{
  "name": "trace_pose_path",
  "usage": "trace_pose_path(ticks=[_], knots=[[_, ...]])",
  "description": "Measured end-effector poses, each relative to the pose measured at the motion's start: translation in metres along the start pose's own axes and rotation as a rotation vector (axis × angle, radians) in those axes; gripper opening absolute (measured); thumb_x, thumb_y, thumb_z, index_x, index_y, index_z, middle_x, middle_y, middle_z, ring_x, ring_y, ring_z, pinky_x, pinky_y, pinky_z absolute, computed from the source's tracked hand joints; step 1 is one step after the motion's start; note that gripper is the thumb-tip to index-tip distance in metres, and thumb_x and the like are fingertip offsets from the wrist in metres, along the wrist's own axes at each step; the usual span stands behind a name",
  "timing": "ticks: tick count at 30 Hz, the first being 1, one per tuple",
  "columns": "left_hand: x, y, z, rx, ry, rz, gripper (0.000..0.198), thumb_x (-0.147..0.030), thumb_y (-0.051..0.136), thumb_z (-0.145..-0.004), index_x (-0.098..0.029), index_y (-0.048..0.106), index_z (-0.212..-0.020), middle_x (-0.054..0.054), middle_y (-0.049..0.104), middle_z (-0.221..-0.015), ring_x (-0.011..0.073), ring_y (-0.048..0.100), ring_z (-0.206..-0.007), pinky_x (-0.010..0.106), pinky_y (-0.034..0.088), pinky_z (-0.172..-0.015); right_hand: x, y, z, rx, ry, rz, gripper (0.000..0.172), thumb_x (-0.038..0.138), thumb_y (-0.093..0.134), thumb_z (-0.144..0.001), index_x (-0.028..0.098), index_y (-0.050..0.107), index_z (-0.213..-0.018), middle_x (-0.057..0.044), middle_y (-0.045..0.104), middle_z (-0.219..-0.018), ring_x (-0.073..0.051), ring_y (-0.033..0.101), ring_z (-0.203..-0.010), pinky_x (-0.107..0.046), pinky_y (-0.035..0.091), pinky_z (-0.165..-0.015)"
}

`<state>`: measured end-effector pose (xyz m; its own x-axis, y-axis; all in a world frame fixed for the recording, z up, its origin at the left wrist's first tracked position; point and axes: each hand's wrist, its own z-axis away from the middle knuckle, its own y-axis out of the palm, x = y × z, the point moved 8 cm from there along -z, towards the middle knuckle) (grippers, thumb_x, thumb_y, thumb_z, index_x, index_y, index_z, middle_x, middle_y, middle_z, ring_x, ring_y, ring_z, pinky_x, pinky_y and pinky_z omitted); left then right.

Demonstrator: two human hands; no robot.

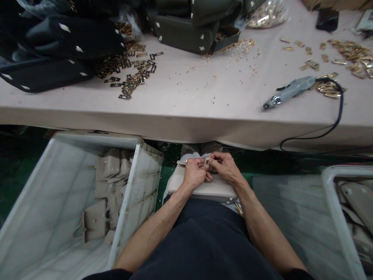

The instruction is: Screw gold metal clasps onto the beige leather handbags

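Note:
My left hand [194, 173] and my right hand [225, 166] meet in my lap, below the table edge. Both pinch a small metal buckle piece [207, 162] between their fingertips. Under the hands lies a beige bag part [204, 189], resting on my knees. An electric screwdriver [291, 91] with a black cord lies on the table to the right, apart from both hands.
A white crate [136, 182] at the left holds several beige bag pieces. Another crate [335, 210] stands at the right. The pink table [204, 101] carries gold buckles [131, 74], loose rivets [247, 46], dark bag parts [58, 42] and more gold hardware [349, 54].

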<state>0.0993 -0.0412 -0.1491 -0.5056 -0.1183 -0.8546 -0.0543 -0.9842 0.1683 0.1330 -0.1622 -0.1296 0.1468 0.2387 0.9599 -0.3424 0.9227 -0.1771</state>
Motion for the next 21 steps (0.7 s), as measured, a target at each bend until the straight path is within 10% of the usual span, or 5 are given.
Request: trace_pose_path(ticks=[8,21], knots=[[0.004,0.002,-0.001,-0.021,-0.015,-0.022,0.011,-0.011,0.066,-0.083,-0.009,0.07,-0.073,0.008,0.071,-0.06,0.0132,0.062,-0.038,0.02,0.051,-0.038,-0.021,-0.003,-0.004,-0.059,0.097,-0.025,0.054,0.065,0.06,-0.092,0.018,0.066,-0.067,-0.003,0.062,-0.057,-0.015,0.056,-0.052,-0.026,0.043,-0.052],[0.008,-0.004,-0.001,-0.001,-0.041,0.037,0.01,-0.013,0.073,-0.083,-0.006,0.073,-0.091,0.017,0.078,-0.089,0.0195,0.074,-0.055,0.024,0.06,-0.049,-0.042,0.007,-0.006,-0.018,0.088,-0.223,0.039,0.056,0.078,-0.079,0.018,0.068,-0.079,-0.002,0.068,-0.073,-0.015,0.06,-0.061,-0.027,0.049,-0.059]])
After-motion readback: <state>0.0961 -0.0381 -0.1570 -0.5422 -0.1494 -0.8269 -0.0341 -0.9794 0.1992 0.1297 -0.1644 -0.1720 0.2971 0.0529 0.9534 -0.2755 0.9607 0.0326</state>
